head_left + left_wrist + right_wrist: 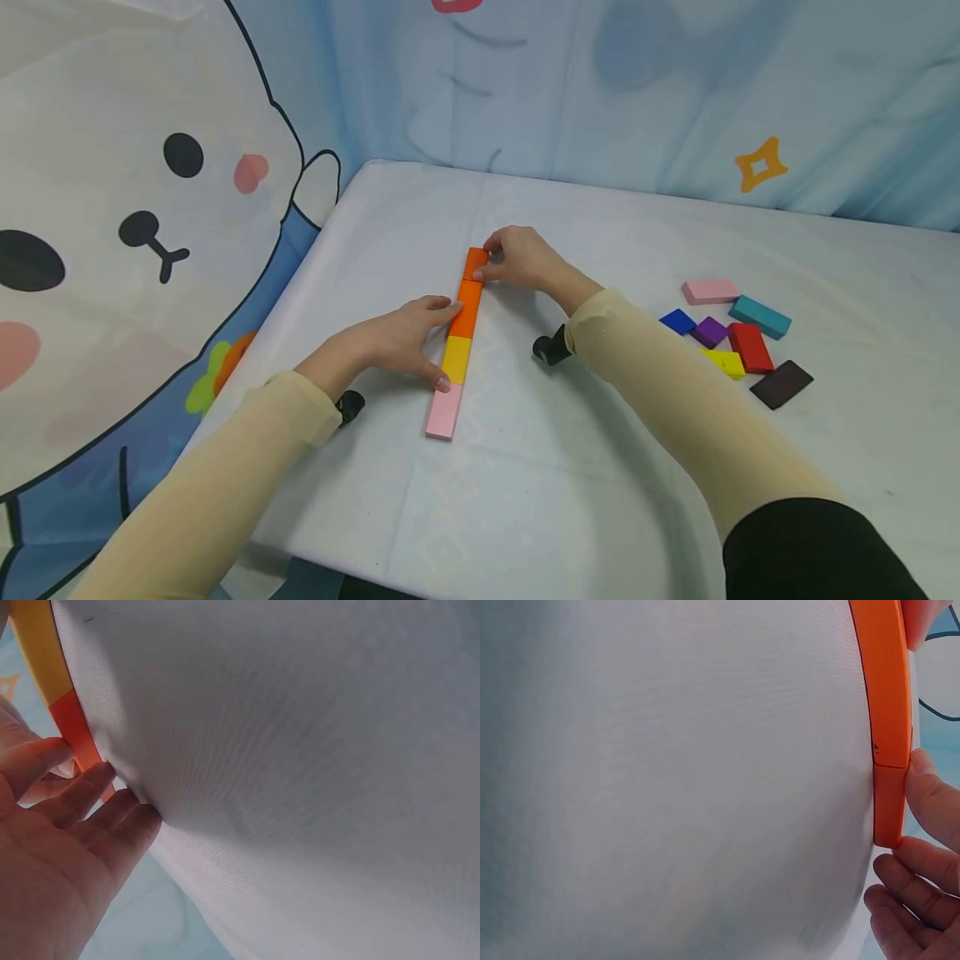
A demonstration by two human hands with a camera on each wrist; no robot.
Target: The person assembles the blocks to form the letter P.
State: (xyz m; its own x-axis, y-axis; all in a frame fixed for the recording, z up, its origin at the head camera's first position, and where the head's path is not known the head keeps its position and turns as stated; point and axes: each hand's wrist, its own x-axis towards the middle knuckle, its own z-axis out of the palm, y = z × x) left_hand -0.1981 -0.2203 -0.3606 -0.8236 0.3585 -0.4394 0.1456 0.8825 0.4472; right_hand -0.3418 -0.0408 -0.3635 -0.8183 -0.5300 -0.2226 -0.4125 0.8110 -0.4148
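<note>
A straight row of flat blocks lies on the white cloth. From the near end it has a pink block (445, 412), a yellow block (457, 359), a longer orange block (467, 308) and a short orange block (474, 262). My left hand (401, 337) is on the row's left side, its thumb at the pink-yellow seam and its index finger at the longer orange block. At the far end my right hand (525, 258) holds the short orange block (889, 806) by thumb and index finger, the thumb near the seam and the index finger at the end.
To the right lies a loose group of blocks, among them a pink block (710, 291), a teal block (760, 317), a red block (751, 347) and a dark brown block (782, 384). A printed curtain (637, 100) hangs behind the table (600, 208).
</note>
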